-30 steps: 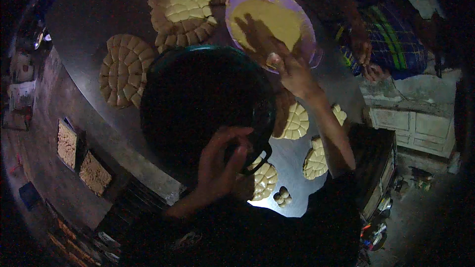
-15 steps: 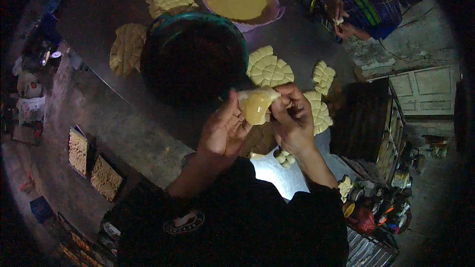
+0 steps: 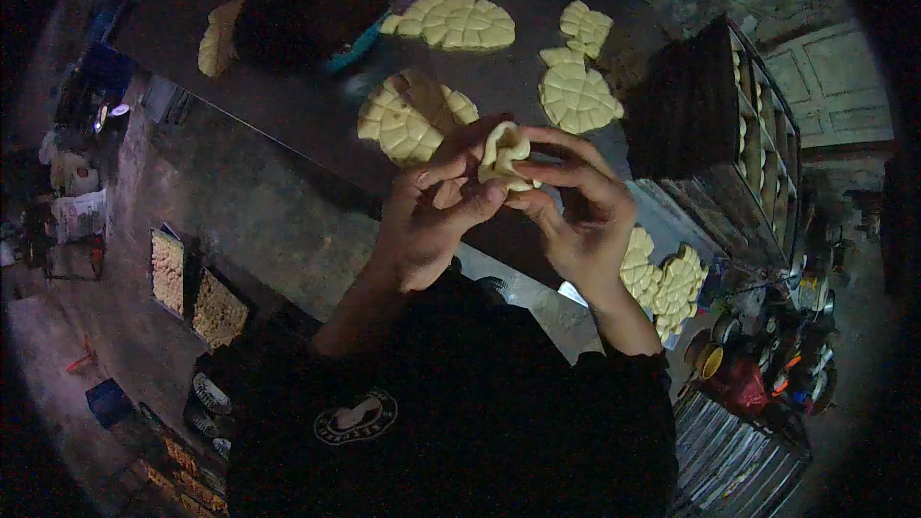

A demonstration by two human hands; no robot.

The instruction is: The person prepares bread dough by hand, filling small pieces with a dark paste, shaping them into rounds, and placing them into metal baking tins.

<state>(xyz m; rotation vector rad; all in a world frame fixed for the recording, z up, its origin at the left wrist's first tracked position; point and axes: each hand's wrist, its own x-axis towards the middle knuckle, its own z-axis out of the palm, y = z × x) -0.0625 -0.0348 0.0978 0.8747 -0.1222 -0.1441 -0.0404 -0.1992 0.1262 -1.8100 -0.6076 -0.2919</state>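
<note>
Your left hand (image 3: 432, 216) and right hand (image 3: 576, 216) are both pinched on the dough piece (image 3: 503, 155), held up between them above the counter (image 3: 317, 115). It looks soft and easily torn, so grip its folded edges lightly.

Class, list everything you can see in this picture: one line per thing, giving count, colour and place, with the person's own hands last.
dough piece: one, pale yellow, pinched between both hands above the table
scored dough sheets: several clusters, pale yellow, spread over the table
table: one, dark grey, beneath the hands
bowl: one, dark with teal rim, far left on the table
rack: one, dark, right of the table
trays: two, pale filling, floor at left
left hand: one, holding the dough piece
right hand: one, holding the dough piece
</note>
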